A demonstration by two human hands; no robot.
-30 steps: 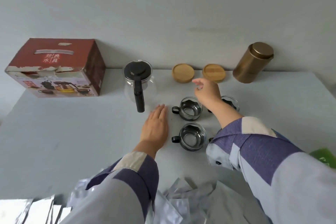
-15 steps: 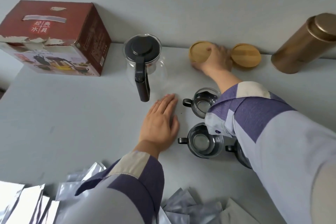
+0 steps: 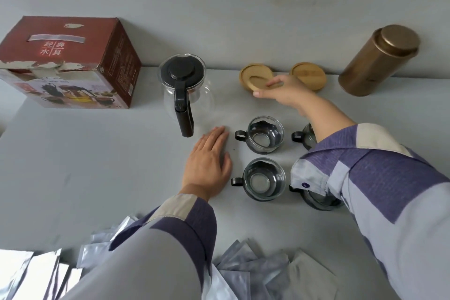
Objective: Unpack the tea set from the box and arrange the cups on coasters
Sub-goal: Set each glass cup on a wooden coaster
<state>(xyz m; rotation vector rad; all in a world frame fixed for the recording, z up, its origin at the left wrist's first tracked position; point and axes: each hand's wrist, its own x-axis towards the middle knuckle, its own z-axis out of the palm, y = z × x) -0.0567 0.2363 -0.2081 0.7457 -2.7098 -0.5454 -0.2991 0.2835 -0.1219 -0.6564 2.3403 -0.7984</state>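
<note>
Several glass cups with black handles stand on the grey table: one at the middle (image 3: 265, 134), one nearer me (image 3: 264, 179), and two partly hidden under my right sleeve (image 3: 304, 136) (image 3: 319, 200). Two round wooden coaster stacks lie at the back. My right hand (image 3: 283, 91) grips the top coaster (image 3: 255, 79) of the left stack, tilting it up. The right stack (image 3: 308, 75) lies flat. My left hand (image 3: 209, 159) rests flat on the table, fingers together, left of the cups. The glass teapot (image 3: 183, 85) with a black lid stands beyond it.
The red cardboard box (image 3: 73, 63) sits at the back left against the wall. A bronze tin canister (image 3: 378, 61) stands at the back right. Several silver foil bags (image 3: 255, 273) lie along the table's near edge.
My right hand reached from above the cups to the left coaster stack and has lifted its top coaster's edge. My left hand stayed flat on the table.
</note>
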